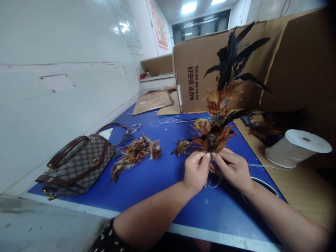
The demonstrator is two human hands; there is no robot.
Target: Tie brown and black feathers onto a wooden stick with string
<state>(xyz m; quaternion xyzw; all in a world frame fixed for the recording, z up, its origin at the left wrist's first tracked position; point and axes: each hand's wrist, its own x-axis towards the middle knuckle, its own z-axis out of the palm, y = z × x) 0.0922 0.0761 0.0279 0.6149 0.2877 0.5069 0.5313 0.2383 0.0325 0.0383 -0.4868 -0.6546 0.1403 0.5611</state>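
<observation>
In the head view, both hands pinch the foot of the plume (223, 94) between thumbs and fingers, the left hand (196, 169) on the left side, the right hand (233, 168) on the right, thumb tips almost meeting; neither is clearly nearer. The grip is closed on the stem just below the rust-coloured feathers. The plume rises from there over the tabletop (162, 196), its long axis roughly upright, the black tips leaning right at the top, and a short stem (207, 176) hangs below the thumbs. A small clump (182, 146) lies just left of the plume, a feather pile (138, 150) farther left, and dark feathers (267, 127) to the right, near the spool (288, 150), which is wound with pale ribbon. Of containers, the bag (86, 168) lies at the left, its contents hidden; the carton (202, 70) stands at the far side, its inside not visible.
</observation>
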